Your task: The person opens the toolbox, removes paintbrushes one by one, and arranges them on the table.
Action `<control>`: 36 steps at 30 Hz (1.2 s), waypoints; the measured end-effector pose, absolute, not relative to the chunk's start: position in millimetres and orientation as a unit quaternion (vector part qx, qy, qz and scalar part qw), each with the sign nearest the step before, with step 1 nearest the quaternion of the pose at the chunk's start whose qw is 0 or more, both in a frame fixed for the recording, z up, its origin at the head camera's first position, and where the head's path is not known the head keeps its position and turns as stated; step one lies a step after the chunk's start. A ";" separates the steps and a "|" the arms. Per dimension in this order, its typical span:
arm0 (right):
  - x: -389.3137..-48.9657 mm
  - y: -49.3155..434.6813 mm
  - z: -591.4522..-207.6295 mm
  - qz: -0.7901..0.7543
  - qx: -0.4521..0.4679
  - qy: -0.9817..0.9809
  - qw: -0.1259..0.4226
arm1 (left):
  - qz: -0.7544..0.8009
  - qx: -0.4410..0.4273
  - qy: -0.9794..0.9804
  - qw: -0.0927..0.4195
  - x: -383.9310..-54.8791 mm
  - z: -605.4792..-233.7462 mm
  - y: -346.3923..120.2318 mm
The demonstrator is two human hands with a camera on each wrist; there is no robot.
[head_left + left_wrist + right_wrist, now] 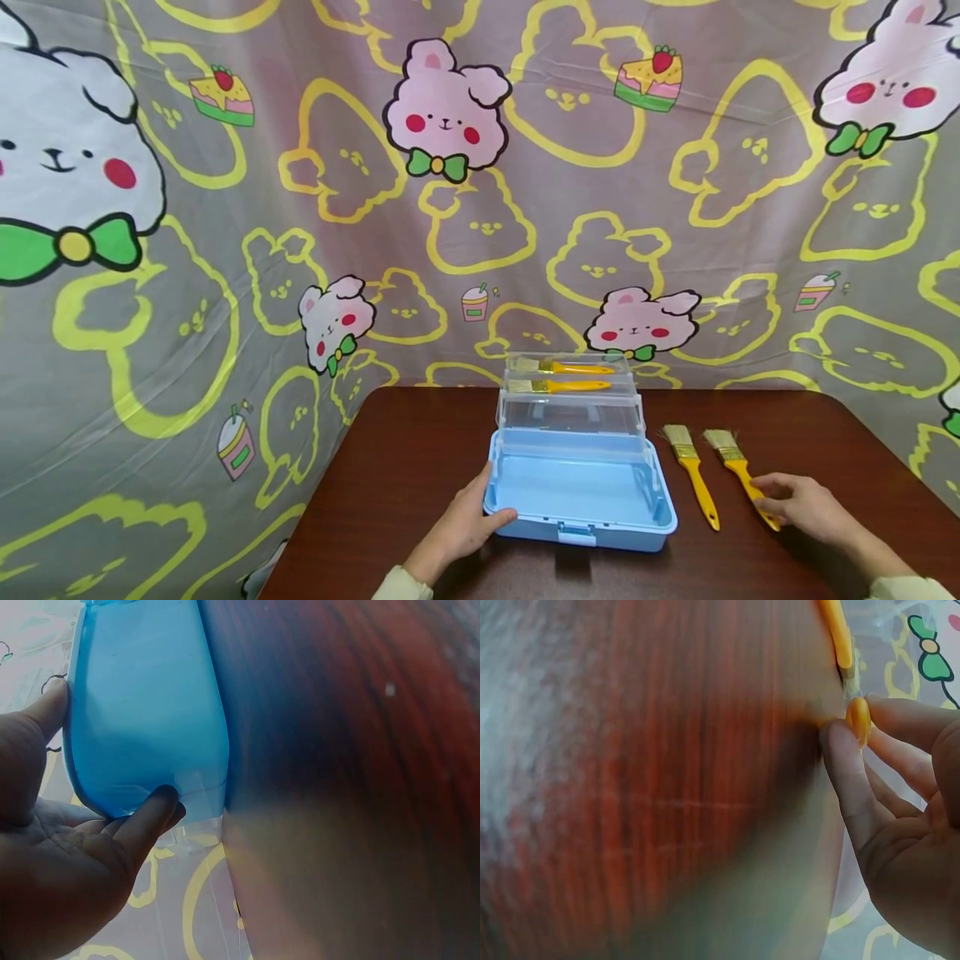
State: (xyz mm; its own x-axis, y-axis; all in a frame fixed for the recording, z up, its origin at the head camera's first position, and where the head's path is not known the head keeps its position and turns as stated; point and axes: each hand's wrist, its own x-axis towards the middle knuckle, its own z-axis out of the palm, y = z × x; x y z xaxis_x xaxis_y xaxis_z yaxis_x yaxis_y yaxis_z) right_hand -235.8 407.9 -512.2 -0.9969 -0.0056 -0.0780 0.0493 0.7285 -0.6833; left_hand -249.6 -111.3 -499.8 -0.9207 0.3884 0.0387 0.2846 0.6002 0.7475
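Note:
A light blue plastic storage box [577, 492] stands with its clear tiered trays [573, 414] raised at the back. My left hand [468, 517] holds its front left corner, thumb over the front rim and fingers along the side; the left wrist view shows this hand [82, 832] against the blue wall [150, 705]. To the right, my right hand [813, 508] pinches the yellow handle of a paintbrush [738, 467] between thumb and fingers. Up close, the handle end [859, 722] sits between the fingertips. A second paintbrush [693, 475] lies between box and right hand.
In the raised trays lie two more yellow-handled paintbrushes, an upper one [573, 368] and a lower one [562, 386]. Everything stands on a dark red-brown wooden table [420, 450]. A cartoon-printed curtain [360, 250] hangs behind the table and along its left side.

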 end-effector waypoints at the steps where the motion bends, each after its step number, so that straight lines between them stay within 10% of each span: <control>1: -236.4 407.3 -512.4 -0.363 0.010 0.931 0.037 | 0.405 0.188 0.893 0.066 -249.6 -500.2 -111.4; 36: -245.0 393.7 -512.8 -0.291 -0.002 0.957 0.001 | 0.411 0.176 0.892 0.067 -249.5 -499.6 -110.9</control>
